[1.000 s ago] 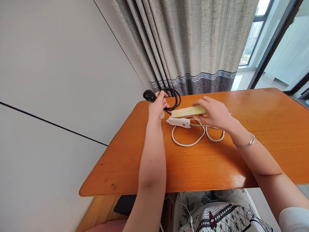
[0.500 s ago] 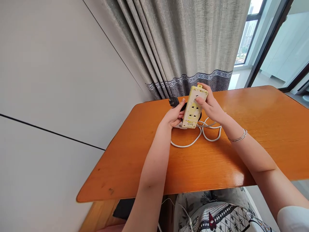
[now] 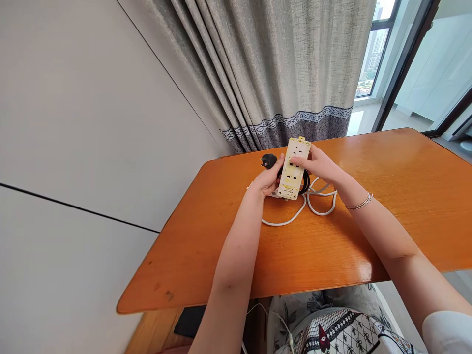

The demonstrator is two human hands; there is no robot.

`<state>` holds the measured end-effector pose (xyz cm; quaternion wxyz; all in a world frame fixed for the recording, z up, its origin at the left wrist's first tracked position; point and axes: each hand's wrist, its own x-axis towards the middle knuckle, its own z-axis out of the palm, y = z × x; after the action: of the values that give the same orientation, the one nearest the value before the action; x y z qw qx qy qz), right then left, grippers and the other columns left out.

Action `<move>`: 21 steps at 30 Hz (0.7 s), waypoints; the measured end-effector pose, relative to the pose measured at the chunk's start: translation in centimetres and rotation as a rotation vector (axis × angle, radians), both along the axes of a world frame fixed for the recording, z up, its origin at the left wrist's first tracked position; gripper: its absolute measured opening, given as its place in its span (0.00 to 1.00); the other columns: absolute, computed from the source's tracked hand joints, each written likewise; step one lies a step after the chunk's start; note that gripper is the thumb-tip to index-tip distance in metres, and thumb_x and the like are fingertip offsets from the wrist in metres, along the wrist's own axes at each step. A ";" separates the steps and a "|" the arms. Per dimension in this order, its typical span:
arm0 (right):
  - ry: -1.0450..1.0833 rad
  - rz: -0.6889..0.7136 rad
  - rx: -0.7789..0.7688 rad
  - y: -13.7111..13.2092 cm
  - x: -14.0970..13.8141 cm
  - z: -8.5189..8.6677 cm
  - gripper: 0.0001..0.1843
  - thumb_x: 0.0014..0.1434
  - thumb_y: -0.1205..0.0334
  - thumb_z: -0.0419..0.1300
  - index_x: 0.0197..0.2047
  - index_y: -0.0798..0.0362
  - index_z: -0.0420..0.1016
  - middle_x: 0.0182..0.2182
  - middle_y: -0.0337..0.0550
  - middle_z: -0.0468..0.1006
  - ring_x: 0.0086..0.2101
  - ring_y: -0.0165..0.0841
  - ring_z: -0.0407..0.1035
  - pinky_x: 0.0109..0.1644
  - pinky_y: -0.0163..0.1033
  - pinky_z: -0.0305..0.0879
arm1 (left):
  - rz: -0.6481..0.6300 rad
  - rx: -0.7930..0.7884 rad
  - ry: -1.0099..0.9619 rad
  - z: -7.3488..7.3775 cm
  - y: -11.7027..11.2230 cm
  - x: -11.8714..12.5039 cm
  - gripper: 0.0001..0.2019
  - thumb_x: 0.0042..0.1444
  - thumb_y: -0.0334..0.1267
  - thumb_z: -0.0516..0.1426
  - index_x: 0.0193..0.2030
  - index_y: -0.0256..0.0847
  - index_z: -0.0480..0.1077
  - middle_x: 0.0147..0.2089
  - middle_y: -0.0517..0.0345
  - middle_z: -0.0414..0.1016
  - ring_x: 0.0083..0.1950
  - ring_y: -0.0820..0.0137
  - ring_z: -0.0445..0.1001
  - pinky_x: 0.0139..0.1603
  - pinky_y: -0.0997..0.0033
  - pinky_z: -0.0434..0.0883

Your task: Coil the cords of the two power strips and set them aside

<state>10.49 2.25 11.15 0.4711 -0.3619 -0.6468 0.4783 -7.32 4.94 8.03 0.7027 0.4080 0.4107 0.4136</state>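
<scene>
Over table [image 3: 387, 206] — power strip [image 3: 294, 168] lower now, black plug [image 3: 269, 160] nearer.

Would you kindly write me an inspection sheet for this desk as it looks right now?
Surface: orange wooden table, glossy, small dark marks near the left corner.
Job's things: power strip held tilted up, sockets facing the camera; black plug beside it.
Clutter: nothing seen.
Grippers: left hand holds the black plug; right hand holds the power strip.
Cables: white cord looped on the table; black cord behind the strip.
Surroundings: grey curtain, white wall, window.
</scene>
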 end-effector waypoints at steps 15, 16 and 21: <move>0.066 -0.078 -0.039 1.6 0.5 -1.4 0.28 0.47 0.55 0.73 0.48 0.51 0.66 0.49 0.48 0.79 0.51 0.43 0.75 0.57 0.54 0.74 | -0.094 0.039 -0.092 -0.3 0.0 0.6 0.29 0.50 0.51 0.69 0.57 0.38 0.76 0.53 0.45 0.83 0.59 0.54 0.78 0.66 0.56 0.70; 0.075 -0.069 -0.050 1.6 0.5 -1.3 0.28 0.47 0.55 0.73 0.47 0.51 0.67 0.48 0.48 0.80 0.50 0.42 0.76 0.57 0.54 0.74 | -0.089 0.041 -0.088 -0.4 0.0 0.6 0.29 0.50 0.51 0.70 0.56 0.38 0.76 0.53 0.45 0.83 0.60 0.54 0.78 0.67 0.56 0.70; 0.129 -0.033 -0.094 1.4 0.2 -1.3 0.24 0.49 0.55 0.71 0.46 0.52 0.68 0.46 0.48 0.81 0.46 0.40 0.78 0.55 0.52 0.75 | -0.072 0.014 -0.062 -0.8 0.0 0.3 0.21 0.50 0.49 0.70 0.48 0.39 0.78 0.48 0.47 0.84 0.58 0.54 0.79 0.66 0.55 0.71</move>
<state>10.72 3.69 9.84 0.5022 -0.3625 -0.5859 0.5226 -7.02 4.95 7.26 0.7267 0.4144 0.3707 0.4034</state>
